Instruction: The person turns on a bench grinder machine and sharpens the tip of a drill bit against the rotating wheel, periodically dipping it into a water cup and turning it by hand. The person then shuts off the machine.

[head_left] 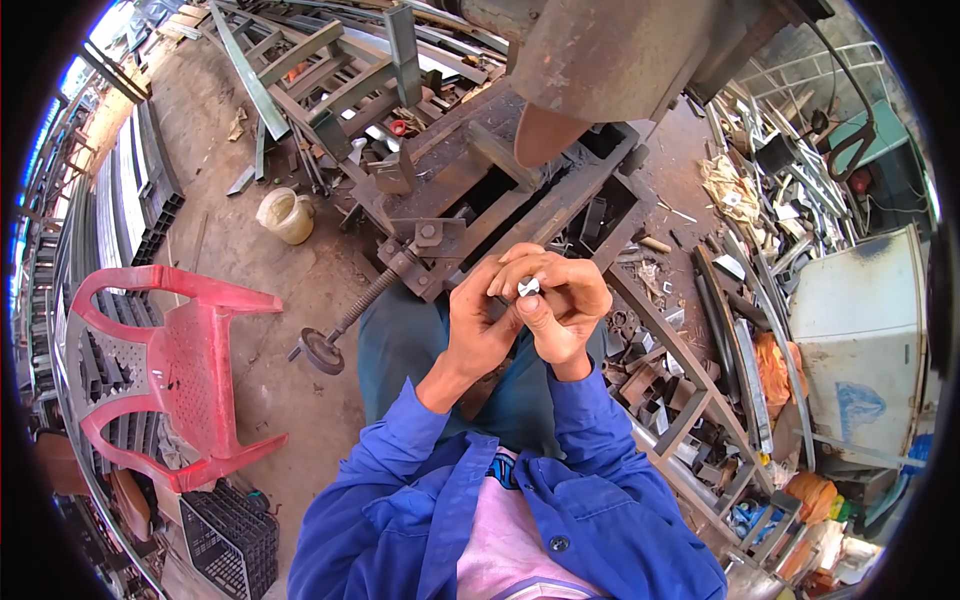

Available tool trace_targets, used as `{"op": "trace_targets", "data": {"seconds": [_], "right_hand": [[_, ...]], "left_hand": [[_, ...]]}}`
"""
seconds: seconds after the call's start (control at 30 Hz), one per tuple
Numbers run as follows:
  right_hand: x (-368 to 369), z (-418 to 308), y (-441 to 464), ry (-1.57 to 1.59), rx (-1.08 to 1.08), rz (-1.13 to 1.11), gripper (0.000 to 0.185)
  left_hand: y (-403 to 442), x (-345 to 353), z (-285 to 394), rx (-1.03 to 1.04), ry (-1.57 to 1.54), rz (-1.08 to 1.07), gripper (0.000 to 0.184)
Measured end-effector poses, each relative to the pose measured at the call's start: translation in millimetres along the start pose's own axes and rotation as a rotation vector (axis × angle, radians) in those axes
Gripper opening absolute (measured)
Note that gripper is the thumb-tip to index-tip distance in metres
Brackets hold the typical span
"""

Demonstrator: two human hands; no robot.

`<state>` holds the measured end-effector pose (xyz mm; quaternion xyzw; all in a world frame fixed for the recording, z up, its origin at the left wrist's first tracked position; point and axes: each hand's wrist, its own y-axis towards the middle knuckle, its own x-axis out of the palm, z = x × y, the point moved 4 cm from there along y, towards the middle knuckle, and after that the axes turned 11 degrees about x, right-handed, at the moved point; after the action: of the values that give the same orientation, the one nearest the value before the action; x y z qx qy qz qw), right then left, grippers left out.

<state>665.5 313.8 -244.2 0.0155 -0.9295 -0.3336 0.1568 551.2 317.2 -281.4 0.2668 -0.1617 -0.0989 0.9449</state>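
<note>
Both hands meet in front of my lap, close to the near edge of a rusty cut-off machine [520,200]. A small shiny metal piece [528,287] shows between the thumb and curled fingers of my right hand [562,305]. My left hand [480,315] presses against the right one, its fingers bent and partly hidden behind it; what it grips, if anything, cannot be made out. Above the hands hangs the machine's brown disc [545,137] under its guard [595,60]. To the left of my left hand is the machine's threaded vise screw [375,295] with a round handwheel [322,352].
A red plastic chair [195,375] lies at the left, with a black crate [230,540] below it and a whitish bucket [286,216] above. Metal frames [320,75] stand at the top. Scrap pieces [660,380] and a metal ladder-like frame [690,415] lie at the right.
</note>
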Motion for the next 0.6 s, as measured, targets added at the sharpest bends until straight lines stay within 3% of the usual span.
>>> {"op": "trace_targets", "data": {"seconds": [0.2, 0.6], "right_hand": [[21.2, 9.6, -2.4, -0.007, 0.036, -0.029, 0.023], [82.1, 29.7, -9.0, 0.074, 0.045, -0.145, 0.023]], "left_hand": [[-13.2, -19.5, 1.4, -0.075, -0.074, 0.062, 0.023], [-31.9, -79.7, 30.7, 0.018, 0.133, 0.08, 0.02]]}}
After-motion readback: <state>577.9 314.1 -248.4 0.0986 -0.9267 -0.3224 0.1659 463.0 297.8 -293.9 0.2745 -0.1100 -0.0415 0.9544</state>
